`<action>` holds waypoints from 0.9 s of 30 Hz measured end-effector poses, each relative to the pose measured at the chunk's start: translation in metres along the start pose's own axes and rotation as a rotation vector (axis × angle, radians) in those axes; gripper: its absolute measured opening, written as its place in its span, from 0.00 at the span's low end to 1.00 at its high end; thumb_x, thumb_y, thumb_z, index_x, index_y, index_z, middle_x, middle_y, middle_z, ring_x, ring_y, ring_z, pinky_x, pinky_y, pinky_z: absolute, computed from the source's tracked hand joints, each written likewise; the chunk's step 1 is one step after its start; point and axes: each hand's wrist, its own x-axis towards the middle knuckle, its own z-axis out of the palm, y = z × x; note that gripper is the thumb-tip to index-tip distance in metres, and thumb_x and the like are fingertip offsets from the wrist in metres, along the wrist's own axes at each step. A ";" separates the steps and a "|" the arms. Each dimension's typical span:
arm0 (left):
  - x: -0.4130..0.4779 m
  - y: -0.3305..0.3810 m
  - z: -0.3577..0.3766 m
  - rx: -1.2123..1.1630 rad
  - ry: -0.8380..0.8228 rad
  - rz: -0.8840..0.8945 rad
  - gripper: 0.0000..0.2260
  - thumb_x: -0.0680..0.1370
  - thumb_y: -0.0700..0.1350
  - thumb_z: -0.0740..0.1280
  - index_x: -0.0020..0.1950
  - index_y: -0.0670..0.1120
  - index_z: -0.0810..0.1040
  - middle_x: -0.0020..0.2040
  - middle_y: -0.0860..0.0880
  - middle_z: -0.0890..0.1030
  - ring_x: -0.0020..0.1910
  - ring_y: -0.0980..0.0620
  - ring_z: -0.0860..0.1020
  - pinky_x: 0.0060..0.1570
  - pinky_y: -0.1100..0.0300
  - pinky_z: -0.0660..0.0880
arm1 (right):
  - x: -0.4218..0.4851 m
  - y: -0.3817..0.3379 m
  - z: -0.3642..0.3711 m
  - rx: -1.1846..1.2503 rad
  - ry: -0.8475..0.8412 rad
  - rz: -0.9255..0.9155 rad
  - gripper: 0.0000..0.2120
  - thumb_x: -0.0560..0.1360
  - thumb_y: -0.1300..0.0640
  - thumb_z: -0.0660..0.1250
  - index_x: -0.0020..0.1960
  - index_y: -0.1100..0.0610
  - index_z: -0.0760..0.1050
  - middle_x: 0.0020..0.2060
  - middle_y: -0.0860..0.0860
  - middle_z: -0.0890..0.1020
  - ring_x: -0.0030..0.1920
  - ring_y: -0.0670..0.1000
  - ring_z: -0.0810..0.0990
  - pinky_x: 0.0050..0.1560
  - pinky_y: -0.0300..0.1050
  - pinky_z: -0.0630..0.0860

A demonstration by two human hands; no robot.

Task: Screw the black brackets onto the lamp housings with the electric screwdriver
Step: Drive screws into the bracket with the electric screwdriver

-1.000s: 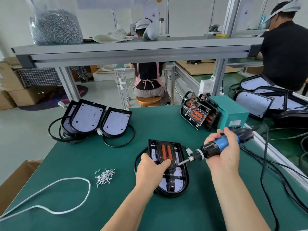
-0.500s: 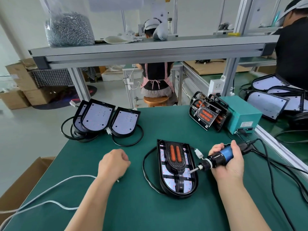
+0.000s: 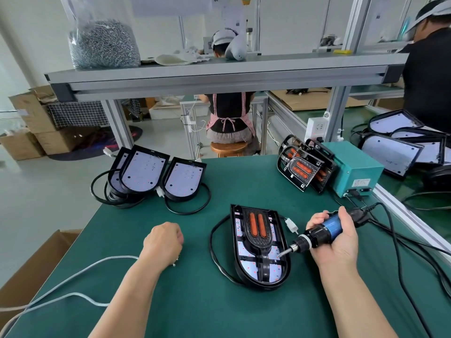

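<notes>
Leaving the lamp housing (image 3: 262,282), the left hand (image 3: 163,242) now rests curled on the mat (image 3: 195,313), with the housing apart to its right; its hold cannot be told. The right hand (image 3: 339,242) grips the electric screwdriver (image 3: 325,230), its bit touching the housing beside the black bracket (image 3: 257,243), just left of that hand.

The person's left forearm (image 3: 131,296) shows at 7 o'clock and the right forearm (image 3: 353,301) at 5 o'clock, both bare from the frame's lower edge up to the wrist. The left hand (image 3: 163,242) and the right hand (image 3: 339,242) are bare as well, ungloved, the fingers (image 3: 317,219) uncovered, the wrists plain.
</notes>
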 end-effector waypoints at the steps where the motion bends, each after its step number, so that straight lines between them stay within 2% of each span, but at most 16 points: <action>1: -0.001 0.000 0.000 -0.008 0.010 0.010 0.09 0.73 0.35 0.62 0.45 0.45 0.80 0.45 0.51 0.81 0.48 0.46 0.78 0.49 0.54 0.77 | 0.000 0.000 0.000 -0.003 0.000 -0.001 0.13 0.76 0.53 0.72 0.50 0.58 0.70 0.37 0.51 0.76 0.33 0.47 0.76 0.34 0.37 0.77; 4: -0.003 -0.002 0.002 -0.044 0.126 0.063 0.08 0.76 0.36 0.61 0.46 0.46 0.78 0.46 0.49 0.80 0.48 0.46 0.77 0.49 0.53 0.74 | 0.002 0.000 -0.001 -0.014 0.003 -0.010 0.13 0.76 0.53 0.72 0.51 0.58 0.70 0.38 0.50 0.76 0.33 0.47 0.76 0.34 0.37 0.76; 7: -0.005 0.000 0.001 -0.212 0.250 0.133 0.09 0.77 0.35 0.61 0.43 0.48 0.76 0.45 0.49 0.77 0.44 0.48 0.78 0.45 0.55 0.72 | 0.002 0.001 -0.001 -0.031 0.004 -0.007 0.13 0.77 0.52 0.72 0.49 0.58 0.70 0.37 0.50 0.75 0.32 0.47 0.76 0.33 0.37 0.76; 10: -0.012 0.010 -0.004 -0.505 0.259 0.134 0.11 0.76 0.34 0.64 0.41 0.49 0.78 0.43 0.50 0.78 0.36 0.58 0.83 0.36 0.66 0.73 | 0.001 0.002 0.002 -0.023 0.025 -0.022 0.12 0.77 0.53 0.72 0.49 0.57 0.69 0.38 0.50 0.75 0.32 0.47 0.76 0.34 0.37 0.77; 12: -0.017 0.019 -0.003 -0.693 0.212 0.119 0.10 0.75 0.34 0.67 0.40 0.49 0.81 0.39 0.48 0.82 0.36 0.59 0.84 0.35 0.68 0.73 | 0.000 0.001 0.005 -0.010 0.041 -0.042 0.12 0.77 0.54 0.72 0.49 0.57 0.69 0.39 0.50 0.75 0.33 0.47 0.76 0.35 0.37 0.77; 15: -0.025 0.033 0.002 -1.029 0.084 0.113 0.08 0.73 0.31 0.70 0.42 0.44 0.83 0.37 0.45 0.84 0.39 0.50 0.86 0.42 0.62 0.77 | -0.005 0.001 0.015 -0.001 0.046 -0.065 0.12 0.77 0.55 0.72 0.49 0.56 0.69 0.40 0.50 0.75 0.32 0.48 0.77 0.35 0.37 0.77; 17: -0.030 0.043 0.005 -1.212 0.020 0.110 0.07 0.73 0.29 0.71 0.43 0.40 0.83 0.38 0.39 0.84 0.40 0.47 0.86 0.42 0.63 0.79 | -0.012 0.002 0.025 -0.003 0.044 -0.081 0.12 0.76 0.56 0.73 0.48 0.56 0.70 0.38 0.50 0.75 0.32 0.47 0.77 0.35 0.37 0.77; 22: -0.049 0.067 0.014 -1.498 -0.179 0.081 0.08 0.73 0.27 0.71 0.43 0.40 0.84 0.40 0.41 0.84 0.43 0.45 0.85 0.43 0.63 0.80 | -0.033 0.008 0.052 -0.033 -0.012 -0.124 0.10 0.77 0.56 0.72 0.48 0.56 0.70 0.35 0.49 0.76 0.32 0.47 0.76 0.36 0.37 0.76; 27: -0.065 0.082 0.015 -1.705 -0.316 0.064 0.10 0.72 0.24 0.68 0.45 0.38 0.84 0.42 0.41 0.83 0.44 0.45 0.85 0.45 0.61 0.81 | -0.055 0.015 0.076 -0.110 -0.098 -0.278 0.10 0.77 0.57 0.73 0.51 0.55 0.71 0.33 0.47 0.78 0.33 0.47 0.78 0.38 0.38 0.78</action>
